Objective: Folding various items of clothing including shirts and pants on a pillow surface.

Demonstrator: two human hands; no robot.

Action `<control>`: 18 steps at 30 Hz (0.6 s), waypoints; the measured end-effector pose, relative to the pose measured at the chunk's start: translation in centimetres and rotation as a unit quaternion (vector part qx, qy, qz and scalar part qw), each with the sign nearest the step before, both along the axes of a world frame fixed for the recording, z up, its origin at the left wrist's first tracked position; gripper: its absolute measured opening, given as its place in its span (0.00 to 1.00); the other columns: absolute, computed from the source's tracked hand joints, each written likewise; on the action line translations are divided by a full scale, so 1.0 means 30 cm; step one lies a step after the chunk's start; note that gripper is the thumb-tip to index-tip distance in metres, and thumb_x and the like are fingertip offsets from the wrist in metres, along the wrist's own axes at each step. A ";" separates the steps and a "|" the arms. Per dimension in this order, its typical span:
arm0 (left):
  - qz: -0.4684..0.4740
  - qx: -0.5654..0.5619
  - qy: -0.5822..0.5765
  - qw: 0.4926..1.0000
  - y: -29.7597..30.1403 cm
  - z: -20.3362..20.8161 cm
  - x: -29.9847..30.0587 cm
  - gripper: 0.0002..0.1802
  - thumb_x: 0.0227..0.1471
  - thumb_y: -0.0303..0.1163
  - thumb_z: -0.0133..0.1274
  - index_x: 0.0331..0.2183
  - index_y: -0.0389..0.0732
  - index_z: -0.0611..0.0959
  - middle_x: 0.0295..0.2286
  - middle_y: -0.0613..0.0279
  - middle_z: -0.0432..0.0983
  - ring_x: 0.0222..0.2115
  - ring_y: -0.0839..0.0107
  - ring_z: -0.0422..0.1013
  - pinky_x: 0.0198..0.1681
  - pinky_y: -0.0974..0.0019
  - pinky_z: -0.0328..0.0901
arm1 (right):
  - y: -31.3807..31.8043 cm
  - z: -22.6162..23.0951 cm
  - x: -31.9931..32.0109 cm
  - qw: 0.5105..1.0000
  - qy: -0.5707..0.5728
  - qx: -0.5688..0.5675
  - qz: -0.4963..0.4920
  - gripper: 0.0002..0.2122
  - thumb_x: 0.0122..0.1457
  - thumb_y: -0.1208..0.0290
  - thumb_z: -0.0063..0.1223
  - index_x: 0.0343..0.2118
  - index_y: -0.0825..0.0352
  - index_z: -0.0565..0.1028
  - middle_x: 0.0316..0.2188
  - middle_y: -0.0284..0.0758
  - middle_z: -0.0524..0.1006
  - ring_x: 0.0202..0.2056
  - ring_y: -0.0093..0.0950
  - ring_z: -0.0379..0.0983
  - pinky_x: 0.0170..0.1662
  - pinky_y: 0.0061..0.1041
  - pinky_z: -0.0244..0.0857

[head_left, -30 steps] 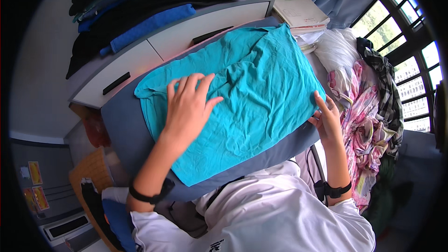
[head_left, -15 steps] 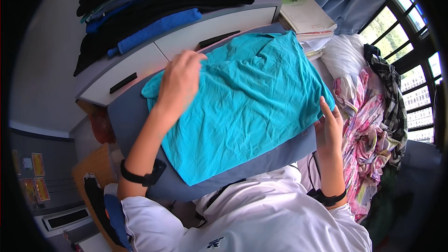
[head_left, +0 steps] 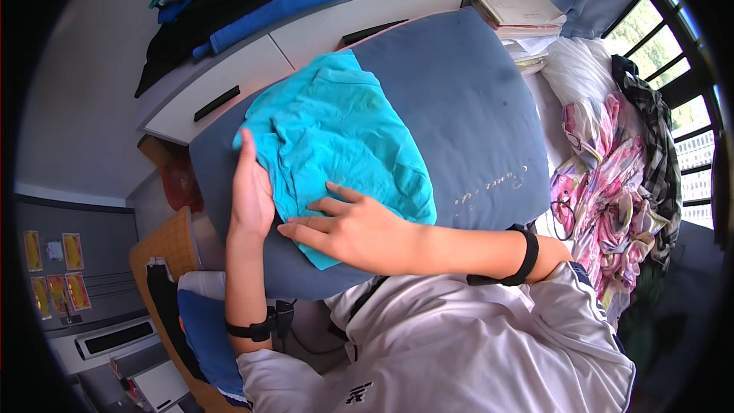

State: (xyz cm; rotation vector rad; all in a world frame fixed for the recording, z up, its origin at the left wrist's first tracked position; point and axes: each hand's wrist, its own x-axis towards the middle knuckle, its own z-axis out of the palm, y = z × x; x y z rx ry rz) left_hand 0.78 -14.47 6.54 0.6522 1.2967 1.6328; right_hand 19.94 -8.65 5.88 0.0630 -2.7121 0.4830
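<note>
A turquoise T-shirt, folded over and wrinkled, lies on the left part of a blue-grey cushion. Against the shirt's left edge stands my left hand, fingers stretched out and palm turned toward the cloth. Some of its fingers are hidden, so I cannot tell whether any cloth is tucked beneath them. My right hand reaches across from the right and rests flat on the near part of the shirt with its fingers spread. Black bands circle both wrists.
Beyond the cushion, a white-fronted drawer unit carries a row of folded dark and blue clothes. Stacked papers sit at the far right. Pink patterned fabric is heaped on the right, near a barred window.
The shirt's right side has been folded over to the left, baring the cushion's right half. My right hand crossed left onto the cloth; my left hand came down nearer to me.
</note>
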 end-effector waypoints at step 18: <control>0.138 -0.237 0.277 0.921 -0.254 -0.137 0.054 0.38 0.62 0.44 0.57 0.60 0.28 0.62 0.47 0.43 0.75 0.40 0.64 0.76 0.43 0.66 0.70 | 0.168 0.011 0.313 0.872 0.050 -0.320 -0.367 0.23 0.61 0.72 0.63 0.57 0.71 0.70 0.46 0.45 0.77 0.40 0.34 0.78 0.42 0.32 0.73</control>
